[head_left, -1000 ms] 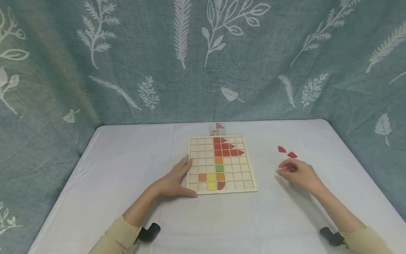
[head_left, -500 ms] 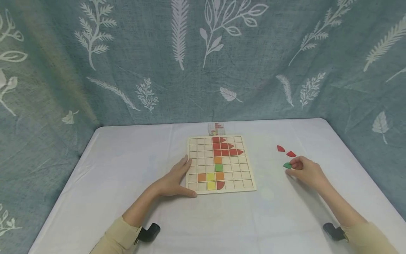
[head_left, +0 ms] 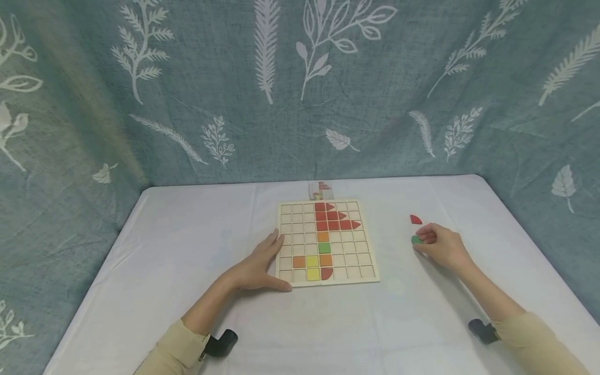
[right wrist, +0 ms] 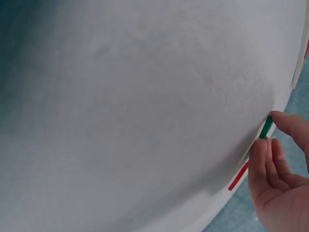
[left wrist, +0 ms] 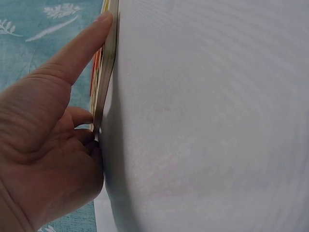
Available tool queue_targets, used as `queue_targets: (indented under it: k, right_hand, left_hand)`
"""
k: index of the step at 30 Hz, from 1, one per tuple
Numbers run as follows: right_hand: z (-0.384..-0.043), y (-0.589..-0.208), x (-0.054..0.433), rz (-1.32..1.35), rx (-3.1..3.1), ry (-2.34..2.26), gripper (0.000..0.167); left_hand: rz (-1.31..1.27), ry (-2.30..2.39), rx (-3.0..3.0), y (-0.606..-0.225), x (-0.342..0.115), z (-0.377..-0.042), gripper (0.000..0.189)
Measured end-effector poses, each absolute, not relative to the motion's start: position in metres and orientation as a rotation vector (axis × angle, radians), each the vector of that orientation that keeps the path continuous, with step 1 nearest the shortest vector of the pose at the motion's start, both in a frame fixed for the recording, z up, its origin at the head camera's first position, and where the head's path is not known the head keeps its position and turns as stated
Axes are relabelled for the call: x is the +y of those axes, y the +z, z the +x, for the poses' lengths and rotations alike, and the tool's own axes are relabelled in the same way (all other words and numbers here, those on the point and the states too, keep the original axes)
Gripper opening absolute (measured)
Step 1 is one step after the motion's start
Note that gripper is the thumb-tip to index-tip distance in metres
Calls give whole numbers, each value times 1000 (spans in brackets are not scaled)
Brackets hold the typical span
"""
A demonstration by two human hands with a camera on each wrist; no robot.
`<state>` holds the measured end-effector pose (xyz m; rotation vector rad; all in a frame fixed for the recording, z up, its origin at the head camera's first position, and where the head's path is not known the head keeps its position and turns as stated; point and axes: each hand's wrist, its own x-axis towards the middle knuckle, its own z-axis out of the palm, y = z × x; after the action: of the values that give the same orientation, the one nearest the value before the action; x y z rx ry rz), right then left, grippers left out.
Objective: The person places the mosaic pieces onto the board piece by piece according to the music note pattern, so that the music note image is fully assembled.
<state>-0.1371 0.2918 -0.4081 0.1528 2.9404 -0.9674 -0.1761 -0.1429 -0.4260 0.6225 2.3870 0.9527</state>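
Note:
My right hand (head_left: 445, 248) pinches a small green quarter-round tile (head_left: 416, 239) between thumb and fingertips, right of the board. In the right wrist view the green tile (right wrist: 266, 126) shows edge-on. A red quarter-round tile (head_left: 415, 220) lies on the table just beyond the fingers; the hand hides a second one in the head view. My left hand (head_left: 258, 270) rests spread at the near left corner of the wooden grid board (head_left: 344, 250), its thumb on the front edge and its fingers along the left side. In the left wrist view the thumb touches the board's edge (left wrist: 110, 63).
Red, orange, yellow and green tiles fill several cells of the board, among them a green square (head_left: 324, 248) and a yellow square (head_left: 312, 274). A small pattern card (head_left: 321, 190) stands behind the board. A leaf-print curtain (head_left: 262, 146) surrounds the white table (head_left: 187, 219).
The green tile, at first mostly hidden by my right hand, came into view in its fingers. That hand has since moved slightly left and away, now covering one red tile. My left hand stays put.

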Motion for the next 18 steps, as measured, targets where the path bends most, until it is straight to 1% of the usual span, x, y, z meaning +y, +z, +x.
queue_targets:
  k: [8,14,18]
  right_hand:
    - [-139,-408,268,220,2796,-1190,40]
    - [-142,-406,232,221,2640,-1376,44]
    - [-142,-405,206,160,2568,-1476,42]
  left_hand:
    - [628,940,2394,-425,-144,-176,121]
    - [623,934,2398,-423,-144,-175,121]
    - [626,937,2393,-424,-144,-175,121]
